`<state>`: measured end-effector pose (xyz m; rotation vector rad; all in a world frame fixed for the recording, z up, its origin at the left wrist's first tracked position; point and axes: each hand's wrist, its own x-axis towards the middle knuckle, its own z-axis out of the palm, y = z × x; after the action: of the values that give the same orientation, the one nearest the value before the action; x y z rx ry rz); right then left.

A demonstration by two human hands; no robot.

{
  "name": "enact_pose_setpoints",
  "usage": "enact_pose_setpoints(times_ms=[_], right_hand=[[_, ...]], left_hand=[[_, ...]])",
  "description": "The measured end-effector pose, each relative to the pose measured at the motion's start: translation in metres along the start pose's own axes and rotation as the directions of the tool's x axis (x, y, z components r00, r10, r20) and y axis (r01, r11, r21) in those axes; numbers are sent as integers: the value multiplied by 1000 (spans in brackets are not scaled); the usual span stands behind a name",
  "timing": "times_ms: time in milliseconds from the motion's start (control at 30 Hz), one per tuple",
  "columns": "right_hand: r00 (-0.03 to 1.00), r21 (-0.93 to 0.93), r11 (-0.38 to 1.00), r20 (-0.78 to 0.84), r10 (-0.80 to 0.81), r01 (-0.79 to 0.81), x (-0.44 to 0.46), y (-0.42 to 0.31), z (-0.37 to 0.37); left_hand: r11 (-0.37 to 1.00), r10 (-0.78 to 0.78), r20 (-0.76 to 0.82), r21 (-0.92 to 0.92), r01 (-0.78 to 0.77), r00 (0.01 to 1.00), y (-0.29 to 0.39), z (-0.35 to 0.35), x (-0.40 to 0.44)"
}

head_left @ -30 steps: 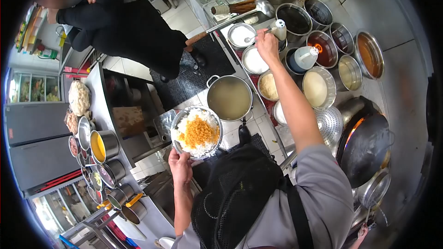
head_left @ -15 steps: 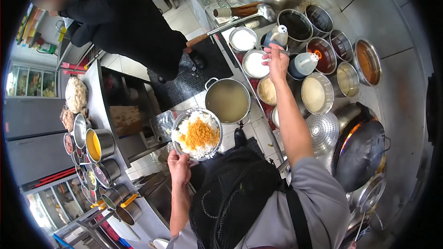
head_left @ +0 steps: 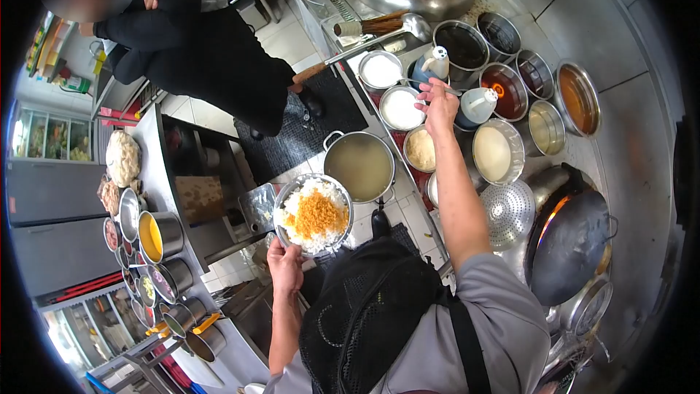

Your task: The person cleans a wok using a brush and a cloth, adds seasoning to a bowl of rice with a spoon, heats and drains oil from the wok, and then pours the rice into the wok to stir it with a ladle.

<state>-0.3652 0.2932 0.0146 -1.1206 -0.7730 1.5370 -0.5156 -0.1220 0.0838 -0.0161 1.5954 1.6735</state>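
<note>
My left hand (head_left: pixel 286 268) is closed on the near rim of a metal bowl (head_left: pixel 279 213), thumb at the edge. White rice (head_left: pixel 295 201) fills the bowl, with a heap of orange-brown crumbly topping (head_left: pixel 317 215) over it. My right hand (head_left: pixel 440 108) is reached forward above the seasoning tubs, fingers curled round a thin metal spoon (head_left: pixel 412 81). The spoon's end points towards a tub of white powder (head_left: pixel 380 70); its bowl is hard to make out. Just left of the hand stands a second tub of white powder (head_left: pixel 401 108). Below it is a tub of pale yellow powder (head_left: pixel 421 149).
A large pot of cloudy liquid (head_left: pixel 359 166) stands beyond the bowl. Squeeze bottles (head_left: pixel 479 104), sauce pots (head_left: pixel 503 91) and a perforated ladle (head_left: pixel 507 215) are on the right. A wok (head_left: pixel 572 248) sits over flame. A person (head_left: pixel 211 51) stands at upper left.
My right hand has shifted slightly down and left over the tubs with the spoon. The bowl of rice stays in my left hand, almost unmoved.
</note>
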Motion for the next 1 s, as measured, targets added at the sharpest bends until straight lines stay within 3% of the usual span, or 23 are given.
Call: enact_pose_setpoints(times_ms=[233,400,633,1000], right_hand=[[998,-62,996,9,-59,60,-4,-1,0],[999,57,997,-7,44,-43,2,1,-6],[997,141,987,33,67,-71,2,7,-12],[996,50,998,72,46,-50,1,6,-17]], left_hand=[[1000,-7,28,11,7,1000,0,3,-1],[1000,-1,80,-4,1,997,-5,-2,4],[1000,-25,78,-13,26,997,-3,9,14],[1000,-1,87,28,-2,996,-3,50,71]])
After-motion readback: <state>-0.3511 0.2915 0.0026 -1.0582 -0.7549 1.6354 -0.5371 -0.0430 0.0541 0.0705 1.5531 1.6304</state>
